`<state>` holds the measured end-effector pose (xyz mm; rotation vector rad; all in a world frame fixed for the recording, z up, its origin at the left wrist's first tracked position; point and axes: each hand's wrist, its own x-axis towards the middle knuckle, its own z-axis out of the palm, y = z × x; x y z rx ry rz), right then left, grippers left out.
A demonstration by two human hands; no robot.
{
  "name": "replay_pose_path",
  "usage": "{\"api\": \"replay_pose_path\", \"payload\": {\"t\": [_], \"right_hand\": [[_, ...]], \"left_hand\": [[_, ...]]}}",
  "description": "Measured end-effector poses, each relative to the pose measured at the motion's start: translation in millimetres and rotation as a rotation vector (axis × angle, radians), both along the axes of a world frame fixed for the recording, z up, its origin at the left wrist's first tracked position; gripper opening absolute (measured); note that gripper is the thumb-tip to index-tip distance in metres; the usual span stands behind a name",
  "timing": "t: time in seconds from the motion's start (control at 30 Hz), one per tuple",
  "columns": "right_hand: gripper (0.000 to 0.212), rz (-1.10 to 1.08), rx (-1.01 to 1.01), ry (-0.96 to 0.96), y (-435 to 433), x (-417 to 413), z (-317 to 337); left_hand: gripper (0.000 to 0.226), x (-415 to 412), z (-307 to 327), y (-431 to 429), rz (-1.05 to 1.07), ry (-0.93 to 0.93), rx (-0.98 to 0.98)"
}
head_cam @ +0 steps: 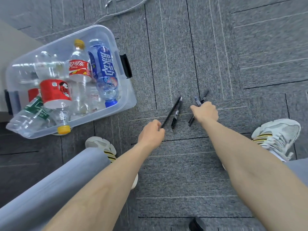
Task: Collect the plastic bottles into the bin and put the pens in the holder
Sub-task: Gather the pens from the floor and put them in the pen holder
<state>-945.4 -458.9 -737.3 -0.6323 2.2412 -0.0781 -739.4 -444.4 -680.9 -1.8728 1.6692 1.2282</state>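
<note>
Gathering pens off the carpet point(216, 47) is the step you are on, since the bottles point(80, 75) already lie in the clear bin point(116, 47) at your left. Your left hand point(150, 134) has its fingers curled shut around the near end of a thin black pen point(171, 111), whose tip points away from you. Your right hand point(205, 111) is closed around a small bundle of pens point(199, 100), their ends sticking out both sides of the fist. One clip pen point(176, 114) lies loose on the carpet between your hands, just beside the thin one. Pick it up with the left hand, pinching near its middle so it doesn't swing. No holder shows clearly in this view; the dark object point(196, 224) at the bottom edge might be it, so look before you carry the pens over.
</note>
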Motion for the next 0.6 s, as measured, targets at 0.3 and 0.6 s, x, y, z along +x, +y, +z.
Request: {"api": "replay_pose_path", "payload": {"t": [0.3,0.6], "right_hand": [[0.035,0.068,-0.154,-0.073,34,-25,11],[0.025,-0.034,-0.271,-0.277,64,-29,55]], "left_hand": [[0.057,-81,-81,-31,-0.057,-0.209,-0.243],[0.029,-85,-63,-33,0.062,0.069,0.02]]}}
